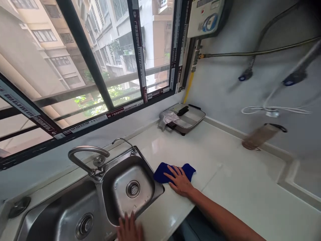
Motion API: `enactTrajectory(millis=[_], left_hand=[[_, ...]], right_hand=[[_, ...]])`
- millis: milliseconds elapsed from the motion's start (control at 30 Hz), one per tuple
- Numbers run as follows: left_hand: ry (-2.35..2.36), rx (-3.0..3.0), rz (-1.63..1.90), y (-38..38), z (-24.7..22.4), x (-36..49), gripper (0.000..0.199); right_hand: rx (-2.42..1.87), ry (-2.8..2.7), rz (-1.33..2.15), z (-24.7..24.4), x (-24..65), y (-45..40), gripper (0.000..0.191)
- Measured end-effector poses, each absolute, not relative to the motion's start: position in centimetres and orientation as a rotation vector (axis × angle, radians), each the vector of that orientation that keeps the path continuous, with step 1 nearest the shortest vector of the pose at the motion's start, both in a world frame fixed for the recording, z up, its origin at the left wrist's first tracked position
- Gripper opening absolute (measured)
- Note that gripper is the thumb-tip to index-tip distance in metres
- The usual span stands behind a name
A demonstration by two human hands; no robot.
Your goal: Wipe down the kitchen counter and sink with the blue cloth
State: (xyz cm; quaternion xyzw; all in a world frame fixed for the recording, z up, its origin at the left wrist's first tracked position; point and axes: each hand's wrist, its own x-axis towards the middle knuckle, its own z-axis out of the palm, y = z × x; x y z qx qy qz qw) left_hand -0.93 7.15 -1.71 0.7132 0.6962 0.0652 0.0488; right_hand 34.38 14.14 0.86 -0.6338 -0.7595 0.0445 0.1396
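Observation:
My right hand [181,182] lies flat on a dark blue cleaning cloth [162,173], fingers spread. The cloth is on the white countertop [213,150], and its left side meets the right rim of the steel sink [125,170]. At the bottom of the view, my left hand [129,230] is by the front edge of the smaller basin, its fingers apart and slightly blurred. No object shows in it, and its lower part is cut off by the frame.
A curved faucet [87,150] and a thin second spout [124,140] stand behind the two basins. By the far corner sits a rectangular electric pan [189,117] with a plastic-wrapped item [168,117] at its left. A brown bottle-like object [260,136] is near the right wall.

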Motion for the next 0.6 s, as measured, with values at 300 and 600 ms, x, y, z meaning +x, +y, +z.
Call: enactTrajectory(millis=[300, 600], left_hand=[[1.275, 2.347, -0.119, 11.5, 1.8, 14.5, 0.090], [1.318, 2.641, -0.217, 10.8, 3.2, 16.4, 0.114]], right_hand=[[-2.512, -1.667, -0.217, -3.4, 44.6, -8.8, 0.055], [-3.124, -0.782, -0.396, -5.0, 46.9, -19.5, 0.065]])
